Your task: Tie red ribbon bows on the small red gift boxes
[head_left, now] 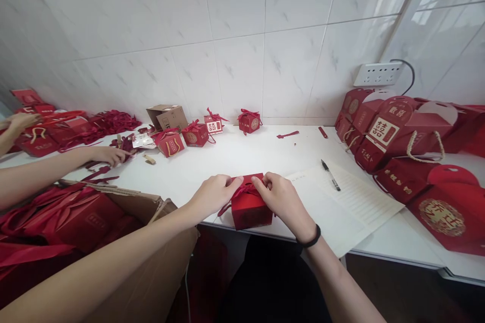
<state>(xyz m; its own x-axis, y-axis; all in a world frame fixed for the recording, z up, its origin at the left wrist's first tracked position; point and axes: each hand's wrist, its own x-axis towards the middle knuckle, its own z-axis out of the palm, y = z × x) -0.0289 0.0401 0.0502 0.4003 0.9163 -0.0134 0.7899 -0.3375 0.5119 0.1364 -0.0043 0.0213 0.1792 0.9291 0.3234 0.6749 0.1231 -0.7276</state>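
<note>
A small red gift box (252, 212) stands at the table's front edge, directly before me. Across its top runs a dark red ribbon (246, 190), gathered in what looks like a bow. My left hand (216, 193) is closed at the box's left top edge, thumb and fingers pinching the ribbon. From the right, my right hand (281, 196) is also closed on the ribbon, its thumb over the box top. Fingertips of both hands are partly hidden behind the box and ribbon. A ribbon end hangs beside the box's left side.
A cardboard carton (166, 242) full of red boxes stands at left. Red gift boxes (248, 122) line the wall, and larger ones (401, 136) crowd the right. A pen (331, 175) lies on a paper sheet (352, 207). Another person's hand (108, 155) touches ribbons at left.
</note>
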